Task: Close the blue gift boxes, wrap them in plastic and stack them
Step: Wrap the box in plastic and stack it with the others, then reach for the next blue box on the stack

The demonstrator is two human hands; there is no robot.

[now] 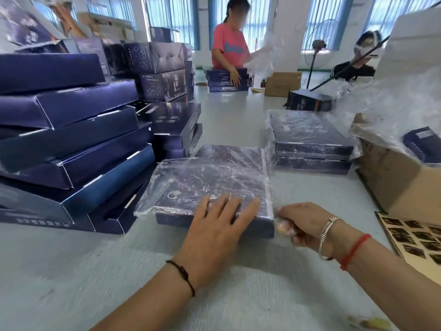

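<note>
Plastic wrap [167, 185] overhangs the blue box [210, 185]; left hand [214, 235] presses flat, right hand [303, 225] pinches the wrap's edge.

The single head view looks forward and down, close over the table [71, 271], toward far windows [171, 17].

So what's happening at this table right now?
A person is bagging a closed blue gift box in a clear plastic sleeve. The left hand presses flat on the box's near end while the right hand pinches the plastic at its near right corner. Two wrapped boxes are stacked just beyond on the right; unwrapped boxes are piled on the left.
</note>
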